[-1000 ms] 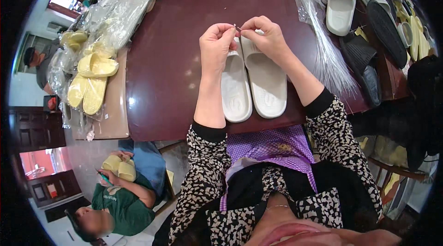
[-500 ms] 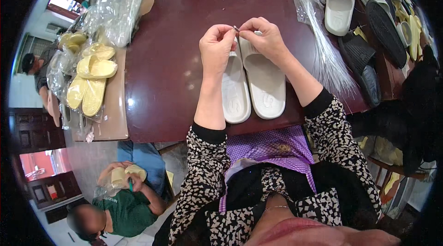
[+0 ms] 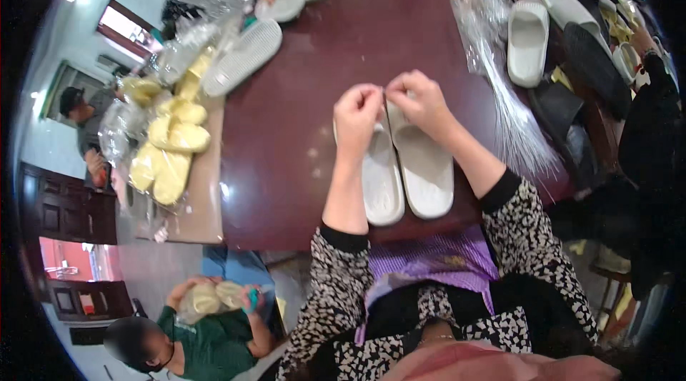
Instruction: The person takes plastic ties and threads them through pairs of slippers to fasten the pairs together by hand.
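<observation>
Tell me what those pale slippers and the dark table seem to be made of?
The pale slippers look like moulded foam or soft rubber: matte, thick, seamless. The table looks like dark reddish wood with a glossy varnish, since it shows light reflections; it could be laminate.

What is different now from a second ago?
Not much with the person's own hands: the left hand and right hand stay pinched together over the toe end of the white slippers, which have not moved. At the table's far left, a grey slipper sole has come into view beside the clear bags. The seated person in green now hugs a yellow pair.
</observation>
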A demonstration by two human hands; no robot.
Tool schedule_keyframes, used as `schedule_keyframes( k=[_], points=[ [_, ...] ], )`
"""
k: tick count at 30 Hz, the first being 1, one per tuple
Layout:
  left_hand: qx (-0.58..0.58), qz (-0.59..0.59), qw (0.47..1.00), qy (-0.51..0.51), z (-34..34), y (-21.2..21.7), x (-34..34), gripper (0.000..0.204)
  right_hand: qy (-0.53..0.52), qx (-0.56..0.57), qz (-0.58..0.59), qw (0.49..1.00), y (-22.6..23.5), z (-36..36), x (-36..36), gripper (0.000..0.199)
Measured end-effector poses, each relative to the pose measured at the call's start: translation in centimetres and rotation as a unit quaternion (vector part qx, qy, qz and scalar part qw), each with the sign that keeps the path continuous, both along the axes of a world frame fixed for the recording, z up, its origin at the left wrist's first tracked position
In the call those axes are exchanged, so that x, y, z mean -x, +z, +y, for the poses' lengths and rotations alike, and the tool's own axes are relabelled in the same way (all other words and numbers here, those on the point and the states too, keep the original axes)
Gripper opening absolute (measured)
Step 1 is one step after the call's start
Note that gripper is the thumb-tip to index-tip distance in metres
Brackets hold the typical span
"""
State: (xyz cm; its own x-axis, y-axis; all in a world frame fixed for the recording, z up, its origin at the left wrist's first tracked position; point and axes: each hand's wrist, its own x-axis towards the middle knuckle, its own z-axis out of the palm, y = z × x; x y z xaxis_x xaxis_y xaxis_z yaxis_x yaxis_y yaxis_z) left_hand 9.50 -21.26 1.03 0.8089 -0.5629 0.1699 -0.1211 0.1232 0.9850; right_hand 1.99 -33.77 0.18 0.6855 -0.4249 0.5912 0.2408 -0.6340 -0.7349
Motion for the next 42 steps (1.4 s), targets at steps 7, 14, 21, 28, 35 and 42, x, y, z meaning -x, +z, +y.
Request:
schedule_keyframes(
  k=[7,14,21,28,35,42],
  points=[
    [0.009,0.008,1.000,-0.024,0.3,-0.1,0.4,0.008,-0.005,-0.022,0.000,1.000,0.2,0.6,0.8,0.005],
    [0.016,0.006,0.999,-0.031,-0.1,-0.8,0.1,0.007,-0.012,-0.015,0.008,1.000,0.4,0.4,0.7,0.004],
    [-0.012,-0.081,0.996,-0.039,-0.1,-1.0,-0.5,0.007,-0.026,0.075,-0.019,0.997,0.8,0.4,0.5,0.003],
    [-0.017,0.041,0.993,-0.109,0.3,-0.5,-1.1,0.006,0.000,0.081,-0.023,0.996,0.5,0.0,0.4,0.003],
    [0.039,0.069,0.996,-0.049,1.2,-0.4,-1.3,0.010,-0.026,0.071,-0.075,0.994,1.9,0.6,0.5,0.003],
    [0.098,0.052,0.988,0.112,2.3,-0.9,-3.3,0.014,0.031,0.022,0.088,0.995,1.9,2.3,6.8,0.015]
  ],
)
